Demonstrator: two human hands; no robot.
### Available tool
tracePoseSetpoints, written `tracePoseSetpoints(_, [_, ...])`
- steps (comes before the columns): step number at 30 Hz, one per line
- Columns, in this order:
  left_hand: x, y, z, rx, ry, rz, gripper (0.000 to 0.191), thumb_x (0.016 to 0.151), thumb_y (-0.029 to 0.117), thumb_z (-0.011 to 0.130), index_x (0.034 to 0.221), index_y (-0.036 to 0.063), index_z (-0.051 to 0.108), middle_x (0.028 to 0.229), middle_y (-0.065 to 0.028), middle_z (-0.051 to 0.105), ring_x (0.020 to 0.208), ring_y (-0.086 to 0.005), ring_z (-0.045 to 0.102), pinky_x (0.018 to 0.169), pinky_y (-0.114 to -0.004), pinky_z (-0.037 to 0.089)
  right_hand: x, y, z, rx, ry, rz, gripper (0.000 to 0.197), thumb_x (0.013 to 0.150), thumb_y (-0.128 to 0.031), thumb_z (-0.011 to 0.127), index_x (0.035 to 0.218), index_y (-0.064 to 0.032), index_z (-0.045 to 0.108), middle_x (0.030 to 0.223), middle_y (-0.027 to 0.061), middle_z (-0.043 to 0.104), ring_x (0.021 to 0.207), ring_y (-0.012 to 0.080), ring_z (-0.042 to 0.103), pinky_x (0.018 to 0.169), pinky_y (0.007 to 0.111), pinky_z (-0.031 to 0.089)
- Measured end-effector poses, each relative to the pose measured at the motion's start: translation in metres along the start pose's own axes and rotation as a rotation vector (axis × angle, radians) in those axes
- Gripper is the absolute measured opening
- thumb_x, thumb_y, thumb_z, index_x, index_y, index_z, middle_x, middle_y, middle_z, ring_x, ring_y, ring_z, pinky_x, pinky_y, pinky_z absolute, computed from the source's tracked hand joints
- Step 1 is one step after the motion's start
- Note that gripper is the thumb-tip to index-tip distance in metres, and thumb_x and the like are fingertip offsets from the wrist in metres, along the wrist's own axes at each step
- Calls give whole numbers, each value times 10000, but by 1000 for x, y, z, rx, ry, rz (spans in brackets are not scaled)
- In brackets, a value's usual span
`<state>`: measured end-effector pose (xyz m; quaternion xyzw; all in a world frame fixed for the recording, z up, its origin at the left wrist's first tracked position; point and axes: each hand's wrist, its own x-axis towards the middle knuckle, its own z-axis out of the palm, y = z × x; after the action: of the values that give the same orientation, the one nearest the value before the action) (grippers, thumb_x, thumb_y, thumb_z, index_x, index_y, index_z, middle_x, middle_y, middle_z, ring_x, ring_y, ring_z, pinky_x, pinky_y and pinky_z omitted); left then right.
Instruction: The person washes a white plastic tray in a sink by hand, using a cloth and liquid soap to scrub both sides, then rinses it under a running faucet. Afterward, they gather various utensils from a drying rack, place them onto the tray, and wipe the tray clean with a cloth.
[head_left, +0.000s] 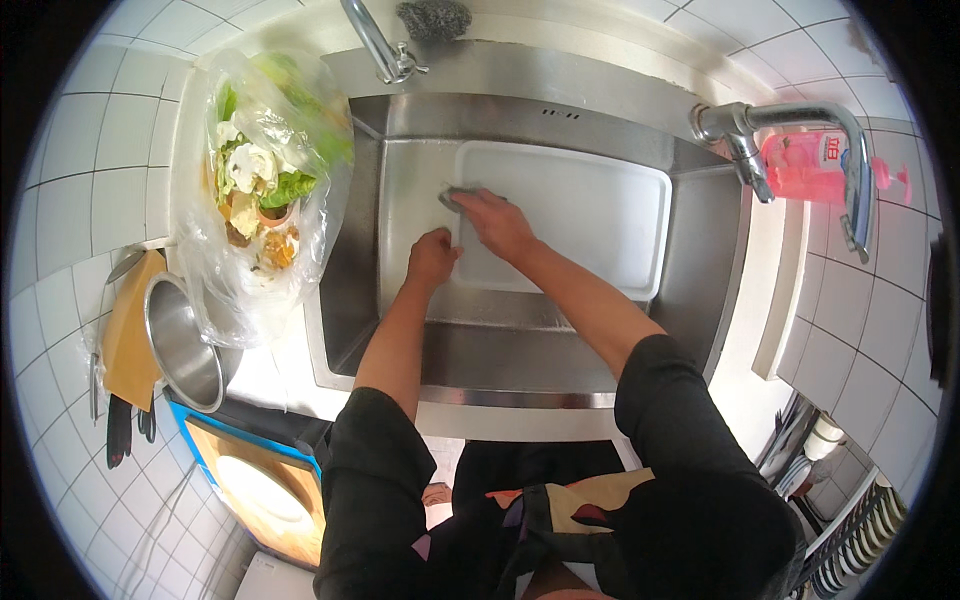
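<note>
A white rectangular tray (585, 217) lies in a stainless steel sink (525, 360). My right hand (495, 221) holds a grey scouring pad (450, 198) under its fingers, at the tray's left part. Lower left of it, my left hand (434, 259) is curled at the tray's near left edge, its thumb towards the tray. Whether its fingers grip the edge is hard to tell. The surface to the left of the tray in the sink looks pale and wet.
A clear plastic bag of food scraps (262, 180) stands left of the sink, above a steel bowl (184, 341). Taps rise at the back (382, 45) and right (795, 116). A pink soap bottle (806, 169) is beside the right tap; a dark scourer (433, 19) lies behind the sink.
</note>
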<state>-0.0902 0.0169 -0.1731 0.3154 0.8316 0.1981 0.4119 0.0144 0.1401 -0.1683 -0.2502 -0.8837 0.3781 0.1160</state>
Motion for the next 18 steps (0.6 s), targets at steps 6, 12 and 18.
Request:
tracePoseSetpoints(6, [3, -3, 1, -84, 19, 51, 205, 688, 138, 664, 725, 12, 507, 673, -116, 565, 630, -260, 553, 609, -343, 440, 57, 38, -5, -269, 148, -66, 287, 719, -52, 510, 988, -119, 587, 998, 105, 555, 850, 284, 571, 704, 365, 493])
tracePoseSetpoints(12, [8, -19, -1, -138, -124, 31, 133, 762, 103, 627, 791, 2, 546, 670, -52, 559, 609, -126, 540, 534, -287, 458, 59, 16, -3, -9, 237, -56, 188, 745, -48, 530, 915, -63, 609, 915, 115, 562, 786, 304, 560, 684, 360, 478])
tracePoseSetpoints(18, [10, -18, -8, -460, -313, -171, 113, 808, 117, 588, 869, 30, 551, 755, -44, 568, 643, -138, 547, 545, -286, 476, 10, 3, 10, 141, -87, -68, 207, 743, -37, 527, 937, -46, 595, 867, 136, 533, 803, 326, 532, 704, 389, 449])
